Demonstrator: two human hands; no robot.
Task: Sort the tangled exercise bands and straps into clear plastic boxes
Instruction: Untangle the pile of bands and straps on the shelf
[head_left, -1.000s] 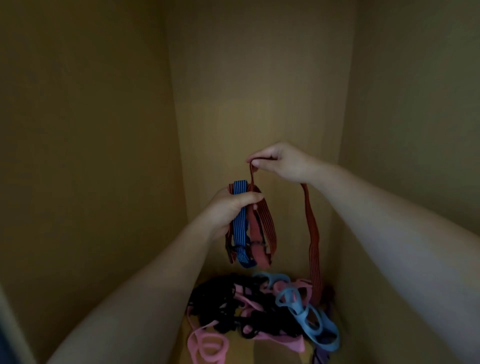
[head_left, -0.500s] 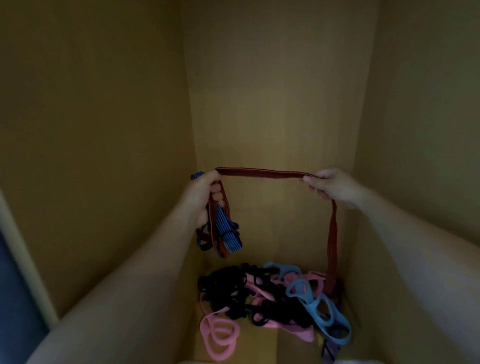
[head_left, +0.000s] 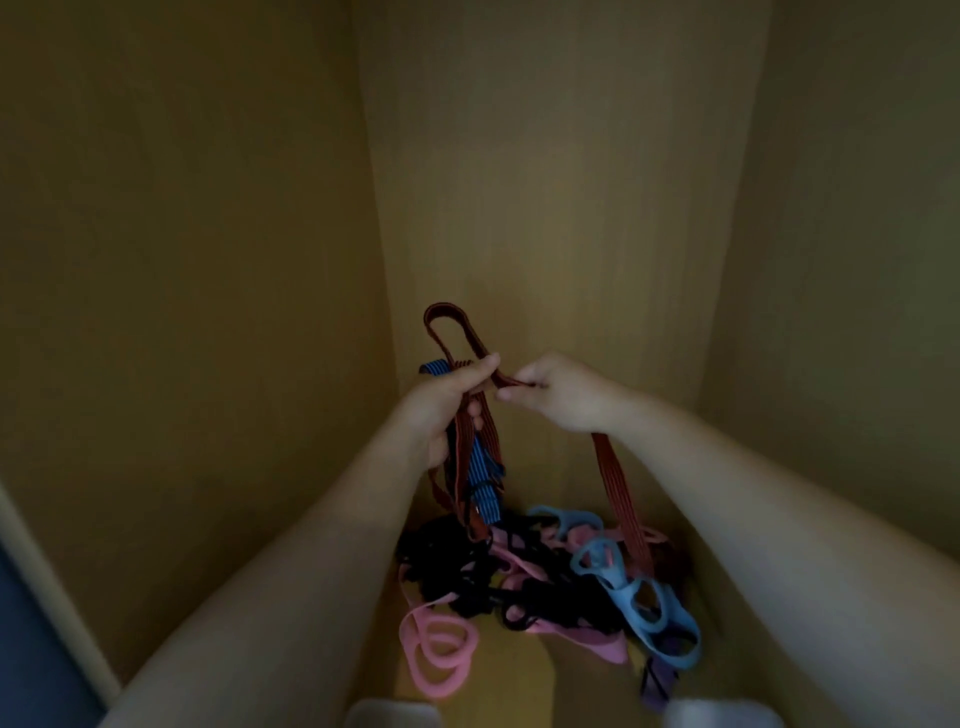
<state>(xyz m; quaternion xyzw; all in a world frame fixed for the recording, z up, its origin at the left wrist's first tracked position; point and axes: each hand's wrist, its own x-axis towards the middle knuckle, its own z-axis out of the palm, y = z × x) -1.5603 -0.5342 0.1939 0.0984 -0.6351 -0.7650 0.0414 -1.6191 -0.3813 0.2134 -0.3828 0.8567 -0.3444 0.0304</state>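
My left hand (head_left: 445, 405) grips gathered folds of a red striped strap (head_left: 621, 499) together with a blue striped strap (head_left: 483, 478), which hang below the fist. A loop of the red strap stands up above that hand. My right hand (head_left: 558, 392) pinches the same red strap right beside the left; its long tail drops into the tangled pile (head_left: 519, 577) on the cabinet floor. The pile holds black straps, a pink tube band (head_left: 436, 654) and a light blue looped band (head_left: 639, 597).
Yellowish wooden cabinet walls (head_left: 208, 260) close in on the left, back and right. Pale rims of two plastic boxes (head_left: 389, 714) show at the bottom edge. A purple strap (head_left: 660, 686) lies at the pile's near right.
My hands were apart with the red strap stretched level between them; now they have come together, folding the strap into an upright loop above the left hand.
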